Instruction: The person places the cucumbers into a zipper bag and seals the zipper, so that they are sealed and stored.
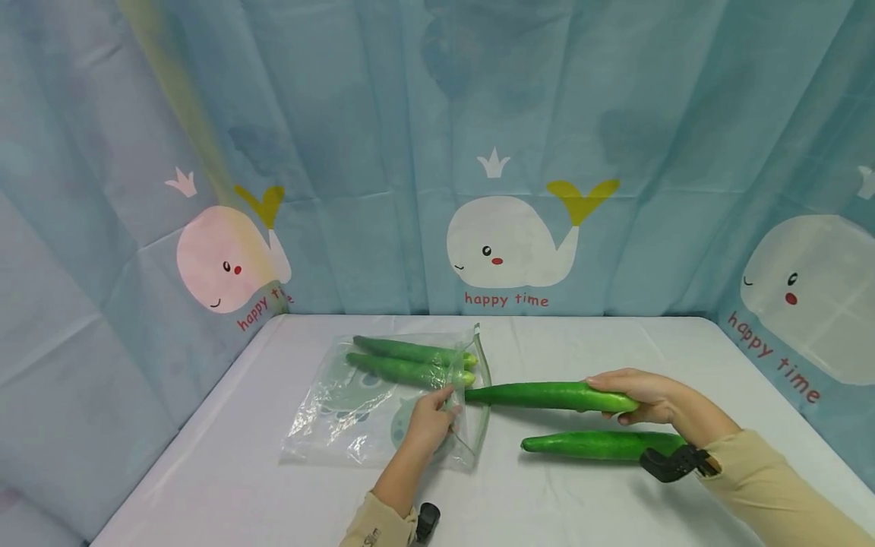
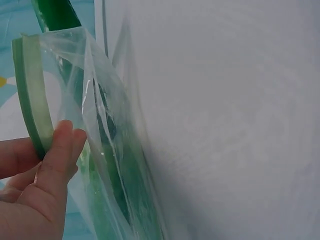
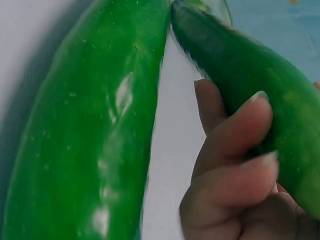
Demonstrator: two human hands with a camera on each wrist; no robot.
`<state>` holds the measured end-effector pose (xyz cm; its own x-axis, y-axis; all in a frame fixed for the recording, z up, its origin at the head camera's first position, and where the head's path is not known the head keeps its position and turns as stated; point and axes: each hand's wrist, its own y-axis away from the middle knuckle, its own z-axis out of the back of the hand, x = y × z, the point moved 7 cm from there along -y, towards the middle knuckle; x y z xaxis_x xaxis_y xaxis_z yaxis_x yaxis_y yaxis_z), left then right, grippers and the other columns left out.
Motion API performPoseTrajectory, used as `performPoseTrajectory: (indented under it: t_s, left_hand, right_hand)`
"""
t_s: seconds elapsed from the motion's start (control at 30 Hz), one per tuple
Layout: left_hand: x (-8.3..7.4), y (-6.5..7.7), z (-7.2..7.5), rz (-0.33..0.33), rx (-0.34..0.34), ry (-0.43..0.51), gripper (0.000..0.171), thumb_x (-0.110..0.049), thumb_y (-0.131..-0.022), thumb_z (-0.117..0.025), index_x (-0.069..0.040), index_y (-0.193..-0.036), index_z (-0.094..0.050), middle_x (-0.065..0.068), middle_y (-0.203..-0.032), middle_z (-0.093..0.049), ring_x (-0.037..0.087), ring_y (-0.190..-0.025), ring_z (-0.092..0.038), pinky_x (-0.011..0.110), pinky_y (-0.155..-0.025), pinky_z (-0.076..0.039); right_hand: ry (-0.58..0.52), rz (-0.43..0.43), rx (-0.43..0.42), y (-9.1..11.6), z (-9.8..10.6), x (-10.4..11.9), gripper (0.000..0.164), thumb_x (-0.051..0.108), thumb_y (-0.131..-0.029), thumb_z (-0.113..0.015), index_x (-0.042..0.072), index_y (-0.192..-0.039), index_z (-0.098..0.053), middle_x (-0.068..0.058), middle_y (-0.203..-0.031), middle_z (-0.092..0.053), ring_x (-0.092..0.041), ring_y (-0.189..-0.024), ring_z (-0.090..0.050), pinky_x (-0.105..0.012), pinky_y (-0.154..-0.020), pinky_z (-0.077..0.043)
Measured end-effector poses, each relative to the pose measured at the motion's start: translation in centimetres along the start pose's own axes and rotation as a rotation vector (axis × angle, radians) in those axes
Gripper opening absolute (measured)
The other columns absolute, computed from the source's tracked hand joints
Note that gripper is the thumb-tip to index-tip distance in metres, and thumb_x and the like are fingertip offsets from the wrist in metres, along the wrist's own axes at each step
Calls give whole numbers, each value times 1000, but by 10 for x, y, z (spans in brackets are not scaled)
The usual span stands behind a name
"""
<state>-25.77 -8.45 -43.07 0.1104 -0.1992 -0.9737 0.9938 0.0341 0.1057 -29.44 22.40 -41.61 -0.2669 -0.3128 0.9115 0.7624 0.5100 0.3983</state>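
My left hand [image 1: 431,422] pinches the green-edged mouth of a clear zip bag [image 1: 321,437] that lies on the table; the left wrist view shows the green zip strip [image 2: 31,95] between thumb and fingers. Two cucumbers [image 1: 403,371] lie inside the bag, side by side. Curled round the paler end of a third cucumber [image 1: 540,395], my right hand [image 1: 642,391] holds it level, its dark tip at the bag's mouth. Nearer to me, another cucumber [image 1: 588,446] lies below the right hand, large in the right wrist view.
A white cloth covers the table [image 1: 547,501]. Behind it and at both sides hangs a light blue curtain [image 1: 383,251] printed with whales. Dark wrist mounts [image 1: 673,463] sit at my sleeves.
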Motion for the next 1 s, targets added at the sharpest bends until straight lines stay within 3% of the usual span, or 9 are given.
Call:
performPoseTrajectory:
  t_s: [0.17, 0.3, 0.53, 0.67, 0.83, 1.0]
  left_hand:
    - [0, 0, -1, -2, 8, 13, 47, 5, -94, -55, 11, -139, -43, 35, -145, -33, 11, -63, -53, 28, -65, -53]
    - [-1, -1, 0, -2, 7, 19, 47, 5, -94, -55, 11, -139, -43, 36, -145, -32, 11, -62, -52, 27, -65, -53]
    - [-2, -1, 0, 8, 11, 13, 47, 4, -94, -55, 10, -140, -44, 34, -146, -33, 10, -61, -51, 26, -64, -52]
    - [-3, 0, 0, 7, 16, 6, 47, 4, -95, -55, 10, -140, -43, 33, -147, -33, 10, -63, -51, 26, -65, -52]
    - [-3, 0, 1, 5, 17, 2, 47, 4, -95, -55, 10, -140, -43, 32, -146, -34, 13, -66, -53, 27, -65, -52]
    - [-3, 0, 0, 5, 21, 9, 48, 2, -95, -56, 9, -140, -43, 31, -147, -34, 14, -69, -55, 28, -67, -53]
  right_hand:
    - [-69, -38, -21, -6, -3, -3, 37, 38, -99, -55, 3, -111, -60, -11, -96, -60, -12, -70, -58, -20, -59, -49]
    - [-160, -60, -116, -8, -1, -4, 27, 31, -100, -52, 4, -103, -54, -11, -91, -53, -12, -69, -57, -20, -60, -50]
    - [-314, 19, -119, -5, 0, 2, 25, 15, -100, -37, -5, -115, -36, -16, -98, -48, -17, -79, -57, -24, -69, -52]
    - [-392, 31, -109, -7, -1, 1, 18, 14, -101, -41, -1, -110, -43, -16, -100, -48, -18, -81, -60, -24, -71, -54]
    - [-392, 26, -91, -13, -8, 0, 14, 17, -101, -47, 5, -107, -48, -15, -99, -52, -16, -80, -60, -23, -70, -54]
    - [-312, -2, -113, -20, -12, -4, 26, 25, -102, -49, 6, -116, -42, -14, -101, -59, -15, -80, -57, -24, -69, -51]
